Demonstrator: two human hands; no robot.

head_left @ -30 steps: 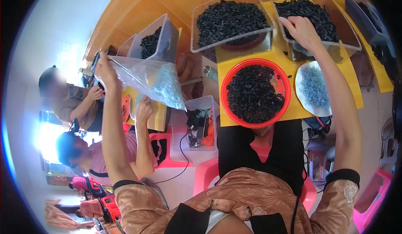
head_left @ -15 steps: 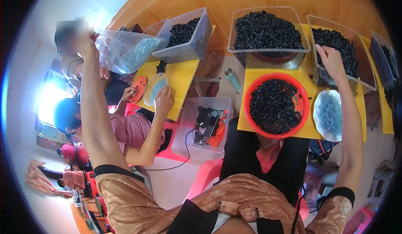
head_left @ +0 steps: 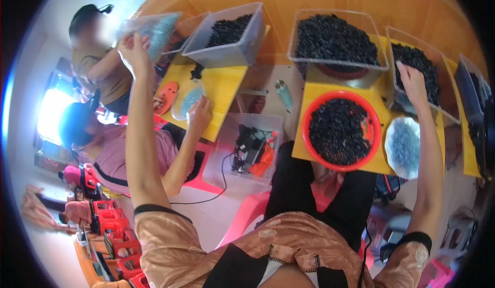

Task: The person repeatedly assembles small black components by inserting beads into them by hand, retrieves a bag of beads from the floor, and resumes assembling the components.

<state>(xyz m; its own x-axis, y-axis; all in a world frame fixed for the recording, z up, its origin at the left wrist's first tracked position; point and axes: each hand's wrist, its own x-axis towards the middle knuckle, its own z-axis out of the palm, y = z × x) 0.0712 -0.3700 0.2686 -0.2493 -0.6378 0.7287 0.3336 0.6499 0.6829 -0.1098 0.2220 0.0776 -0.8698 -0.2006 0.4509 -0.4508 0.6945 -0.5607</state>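
My left hand (head_left: 135,53) is raised at the far left, its fingers pinched on the lower side of a clear plastic bag (head_left: 164,30) full of small pale blue-clear pieces. A standing person's arm reaches up behind the bag. My right hand (head_left: 414,84) lies over the right clear plastic bin (head_left: 447,77), which holds black small parts (head_left: 432,82). Its fingers are curled near the bin's left wall, and what they grip is hidden. Below my right forearm sits a white scalloped dish (head_left: 405,170) of clear pieces. Beside it, a red basin (head_left: 305,128) holds more black parts.
Another large clear bin (head_left: 337,11) of black parts stands behind the basin on the yellow table (head_left: 314,89). To the left, a seated person (head_left: 139,151) works at a second yellow table (head_left: 221,102). A floor bin (head_left: 211,172) holds cables, and a green bottle (head_left: 283,93) stands nearby.
My left hand has moved right and slightly lower across the bag, which now sits higher and more bunched up. The standing person's head has lifted. My right hand stays over the bin.
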